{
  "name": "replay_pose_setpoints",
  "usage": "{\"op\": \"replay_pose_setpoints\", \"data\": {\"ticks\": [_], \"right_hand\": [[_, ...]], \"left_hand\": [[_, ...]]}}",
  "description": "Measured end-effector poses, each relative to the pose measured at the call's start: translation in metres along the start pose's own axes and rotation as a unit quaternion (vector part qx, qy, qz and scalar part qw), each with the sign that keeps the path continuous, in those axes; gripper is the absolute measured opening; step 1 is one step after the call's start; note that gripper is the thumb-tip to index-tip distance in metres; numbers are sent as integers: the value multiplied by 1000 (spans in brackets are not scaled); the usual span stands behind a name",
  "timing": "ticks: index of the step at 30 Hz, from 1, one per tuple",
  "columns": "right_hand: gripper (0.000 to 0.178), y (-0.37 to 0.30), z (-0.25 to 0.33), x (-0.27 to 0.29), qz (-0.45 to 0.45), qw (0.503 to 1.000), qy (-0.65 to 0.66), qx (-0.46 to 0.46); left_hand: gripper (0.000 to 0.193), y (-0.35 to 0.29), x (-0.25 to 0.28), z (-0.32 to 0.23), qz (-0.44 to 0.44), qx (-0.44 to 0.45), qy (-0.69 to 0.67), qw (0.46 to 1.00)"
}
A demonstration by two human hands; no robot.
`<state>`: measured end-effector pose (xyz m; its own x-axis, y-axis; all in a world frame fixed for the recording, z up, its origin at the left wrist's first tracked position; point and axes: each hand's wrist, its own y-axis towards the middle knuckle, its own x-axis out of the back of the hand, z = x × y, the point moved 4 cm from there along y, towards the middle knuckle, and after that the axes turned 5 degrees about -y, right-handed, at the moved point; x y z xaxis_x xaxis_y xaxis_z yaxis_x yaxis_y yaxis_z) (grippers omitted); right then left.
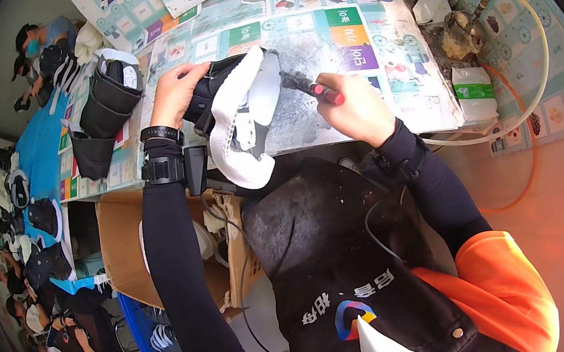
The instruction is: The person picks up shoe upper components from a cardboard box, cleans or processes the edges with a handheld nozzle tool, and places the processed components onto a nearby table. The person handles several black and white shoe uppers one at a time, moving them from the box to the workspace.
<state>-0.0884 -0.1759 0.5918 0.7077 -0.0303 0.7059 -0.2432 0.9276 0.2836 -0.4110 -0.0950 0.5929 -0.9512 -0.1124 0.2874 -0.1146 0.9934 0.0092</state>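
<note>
My left hand (175,98) is closed on a shoe (236,120) with a black upper and a thick white sole, tilted on its side over the table's front edge. My fingers grip the black part at its far left. In my right hand (359,106) is a brush (328,95) with a red handle, its dark, fuzzy head pointing at the shoe. A small gap seems to lie between that head and the shoe's pale surface. Beneath them, the table covering (328,119) is smeared with black smudges.
Nested black shoe pieces (105,105) stand at left. Below are a cardboard box (124,241) and a blue crate (139,329) holding striped shoes. A pale hose (543,39) curves at right beside a white-green packet (475,93). People (50,39) work at a blue table (42,162).
</note>
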Motion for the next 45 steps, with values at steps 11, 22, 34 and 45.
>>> {"op": "replay_pose_setpoints", "data": {"ticks": [11,22,34,45], "right_hand": [[24,-4,-7,-5,240,927,262,-119],[13,38,-16,-13,112,991,49,63],[25,44,-20,-37,61,983,-19,171],[13,31,-18,-30,146,979,19,141]], "left_hand": [[12,-17,8,-21,-54,-126,-152,979],[21,8,21,57,-35,-106,-78,991],[17,7,17,59,-28,-95,-117,988],[16,3,20,66,-34,-96,-125,987]]}}
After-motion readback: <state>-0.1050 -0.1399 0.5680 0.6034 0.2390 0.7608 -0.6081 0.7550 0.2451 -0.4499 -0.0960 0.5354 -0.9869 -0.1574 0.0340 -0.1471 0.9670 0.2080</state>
